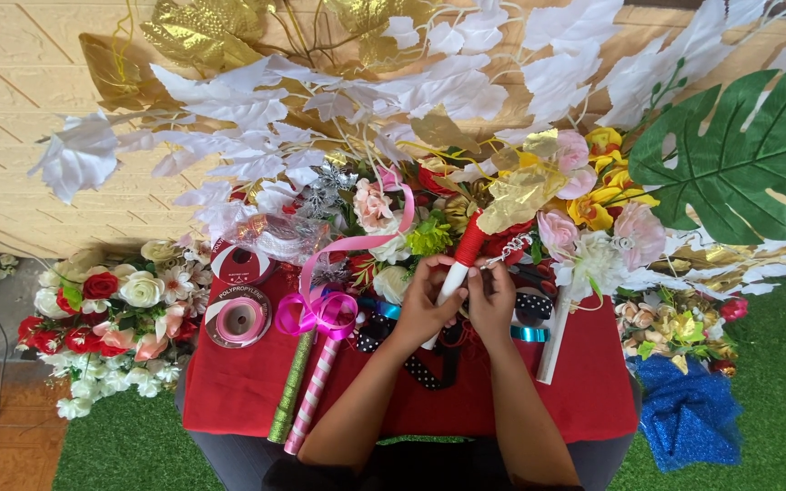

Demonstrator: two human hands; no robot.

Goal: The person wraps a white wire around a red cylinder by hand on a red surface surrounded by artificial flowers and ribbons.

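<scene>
**Both hands on white stick, frame centre**

Left hand [422, 305] wrapped around the white stick [452, 286], fingers curled shut on it. Right hand [491, 300] pinching the same stick just beside the left. Stick tilts up-right; red ribbon wrap [470, 244] on its upper part, gold leaf [520, 195] at the tip. All over the red cloth [238, 391]. Pink ribbon spool [238, 318], green glitter stick [290, 386] and pink striped stick [313, 395] left of centre. Blue glitter fabric [689, 409] lower right.

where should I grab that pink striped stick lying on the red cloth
Grip the pink striped stick at its bare middle, coming from above. It lies flat on the red cloth, the pink bow crowds its top, and a green glitter stick lies close alongside.
</scene>
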